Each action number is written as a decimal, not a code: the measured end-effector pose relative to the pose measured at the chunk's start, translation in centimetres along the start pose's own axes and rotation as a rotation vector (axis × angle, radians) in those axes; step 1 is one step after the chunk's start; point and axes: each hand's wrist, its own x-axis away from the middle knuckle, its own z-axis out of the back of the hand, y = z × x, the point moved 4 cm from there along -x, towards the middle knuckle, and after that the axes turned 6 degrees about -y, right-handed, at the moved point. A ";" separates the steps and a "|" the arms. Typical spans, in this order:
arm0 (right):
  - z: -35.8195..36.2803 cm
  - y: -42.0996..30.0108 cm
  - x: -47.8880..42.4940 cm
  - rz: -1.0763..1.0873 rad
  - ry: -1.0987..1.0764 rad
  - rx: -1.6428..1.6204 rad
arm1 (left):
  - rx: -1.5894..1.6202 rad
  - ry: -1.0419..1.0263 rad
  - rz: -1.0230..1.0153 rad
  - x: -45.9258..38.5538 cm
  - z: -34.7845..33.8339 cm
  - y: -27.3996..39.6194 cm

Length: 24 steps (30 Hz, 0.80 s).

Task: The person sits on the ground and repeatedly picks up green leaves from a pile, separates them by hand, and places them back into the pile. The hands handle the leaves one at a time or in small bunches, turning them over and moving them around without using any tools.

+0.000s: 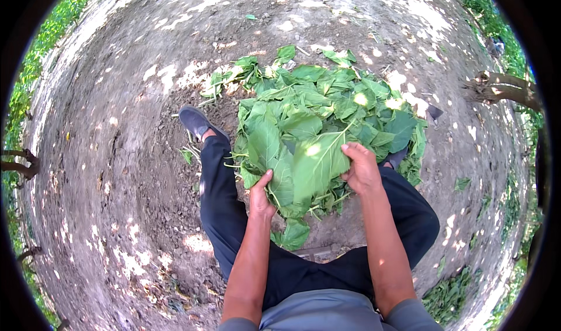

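A heap of large green leaves (307,85) lies on the ground between my spread legs. My left hand (263,195) grips several broad leaves (274,164), its thumb on top and its fingers hidden beneath them. Pinched at its edge by my right hand (361,166) is one wide leaf (320,164), pale veins showing and its stem pointing up. This leaf partly overlaps the ones at my left hand; whether they touch, I cannot tell.
My shoe (195,120) rests left of the heap; cut stalks (193,149) lie beside it. A smaller leaf pile (449,293) is at the lower right. Tree trunks (499,87) stand at the right and left rims. A dark pointed object (434,111) lies right of the heap.
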 end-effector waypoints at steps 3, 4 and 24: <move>1.7 0.2 -2.3 0.091 -0.036 -0.141 | 0.051 -0.010 0.069 0.1 -0.4 -0.3; 2.1 0.4 -2.8 0.097 0.016 -0.219 | 0.043 -0.009 0.055 0.2 -0.7 -0.2; 1.3 5.6 0.8 -0.027 0.049 0.121 | -0.014 -0.068 0.069 0.9 -1.6 -0.4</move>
